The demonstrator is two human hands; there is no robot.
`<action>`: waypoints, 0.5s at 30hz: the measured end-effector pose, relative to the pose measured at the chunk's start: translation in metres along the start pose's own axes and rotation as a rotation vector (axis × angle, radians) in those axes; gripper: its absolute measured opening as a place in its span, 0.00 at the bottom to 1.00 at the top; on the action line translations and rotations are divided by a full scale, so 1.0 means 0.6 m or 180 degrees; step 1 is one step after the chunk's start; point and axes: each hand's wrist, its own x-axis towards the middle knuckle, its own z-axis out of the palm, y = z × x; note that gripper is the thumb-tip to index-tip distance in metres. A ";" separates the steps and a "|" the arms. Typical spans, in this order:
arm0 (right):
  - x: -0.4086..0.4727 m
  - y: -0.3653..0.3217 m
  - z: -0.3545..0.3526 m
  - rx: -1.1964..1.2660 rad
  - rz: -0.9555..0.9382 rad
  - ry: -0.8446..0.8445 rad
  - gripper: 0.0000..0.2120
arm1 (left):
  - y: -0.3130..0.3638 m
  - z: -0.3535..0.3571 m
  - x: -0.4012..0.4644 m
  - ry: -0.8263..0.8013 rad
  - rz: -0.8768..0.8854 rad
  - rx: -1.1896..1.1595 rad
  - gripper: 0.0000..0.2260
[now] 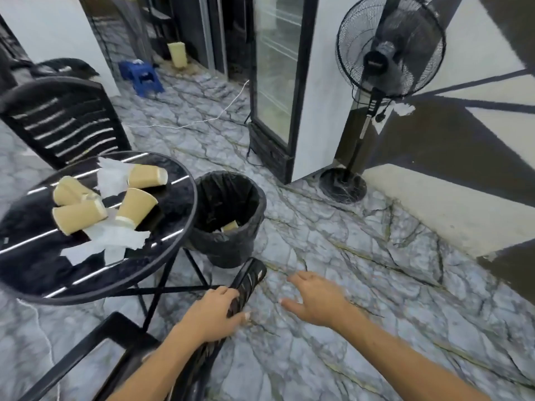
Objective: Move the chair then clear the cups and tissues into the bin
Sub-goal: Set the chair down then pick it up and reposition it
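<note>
Left grip (215,314) clasps chair back (249,280); right (314,299) spread, empty.

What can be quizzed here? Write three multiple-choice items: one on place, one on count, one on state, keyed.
1. Where is the bin? A on the floor beside the table; B on the table; C behind the fan.
2. How many cups lie on the table? A one; B four; C nine.
3. The right hand is: A open, empty; B shut on a cup; C shut on a tissue.
1 A, it stands on the floor at the table's edge; 2 B, four tan cups show there; 3 A, its fingers are spread.
</note>
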 end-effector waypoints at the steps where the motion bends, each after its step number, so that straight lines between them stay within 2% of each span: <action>1: 0.022 -0.008 0.004 0.0022 -0.0042 -0.0025 0.30 | -0.018 0.001 0.010 -0.0002 -0.0035 -0.0025 0.31; 9: 0.188 -0.054 0.085 0.0009 -0.0511 -0.0393 0.26 | -0.144 0.040 0.090 -0.0001 -0.0317 -0.0286 0.29; 15: 0.321 -0.068 0.237 0.0131 -0.0964 -0.0702 0.35 | -0.246 0.161 0.175 0.0083 -0.0634 -0.0492 0.28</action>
